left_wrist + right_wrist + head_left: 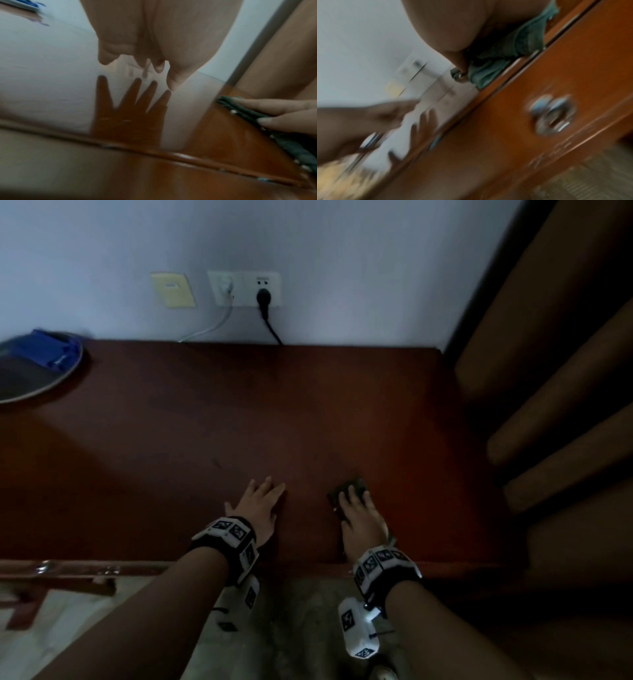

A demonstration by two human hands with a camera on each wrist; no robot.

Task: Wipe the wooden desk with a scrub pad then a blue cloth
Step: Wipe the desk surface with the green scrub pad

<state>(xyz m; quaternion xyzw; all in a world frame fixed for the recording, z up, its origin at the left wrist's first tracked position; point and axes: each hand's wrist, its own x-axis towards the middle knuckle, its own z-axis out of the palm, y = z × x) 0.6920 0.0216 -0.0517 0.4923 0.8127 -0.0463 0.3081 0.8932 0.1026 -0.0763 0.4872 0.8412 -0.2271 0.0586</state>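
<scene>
The dark reddish wooden desk [239, 412] fills the middle of the head view. My right hand [359, 513] lies flat with straight fingers on a dark green scrub pad [352, 486] near the desk's front edge; the pad [248, 112] shows under those fingers [274, 106] in the left wrist view and as green folds [522, 40] in the blurred right wrist view. My left hand [260, 505] rests palm down with fingers spread on the bare wood, left of the pad, holding nothing. A blue cloth [48, 347] lies in a metal basin [37, 385] at the far left.
A white wall with sockets, a black plug [263, 297] and cables stands behind the desk. Brown curtain folds [555, 392] hang at the right. A drawer front with a round metal pull [553, 115] sits below the desk edge.
</scene>
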